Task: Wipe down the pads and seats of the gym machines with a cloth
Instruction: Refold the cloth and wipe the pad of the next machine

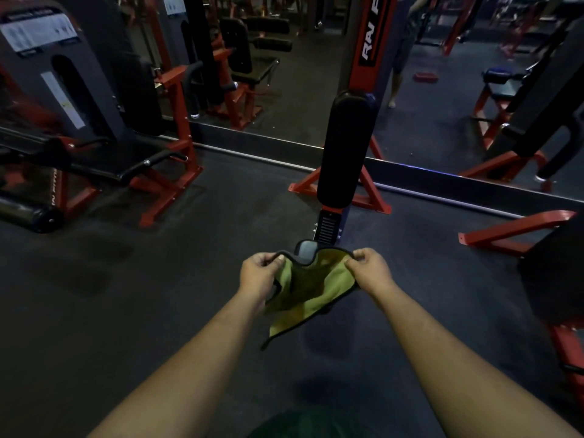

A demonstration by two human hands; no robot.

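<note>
Your left hand (257, 276) and right hand (368, 269) each pinched a top corner of the yellow-green, dark-edged cloth (308, 292), which hung between them. The long black upright pad (346, 150) stood just beyond your hands.

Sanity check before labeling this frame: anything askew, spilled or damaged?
Nothing stands out. Both hands, left and right, pinch the yellow-green cloth by its top edge, in front of the upright black pad. The dark floor shows faint darker patches, too dim to call a spill.
</note>
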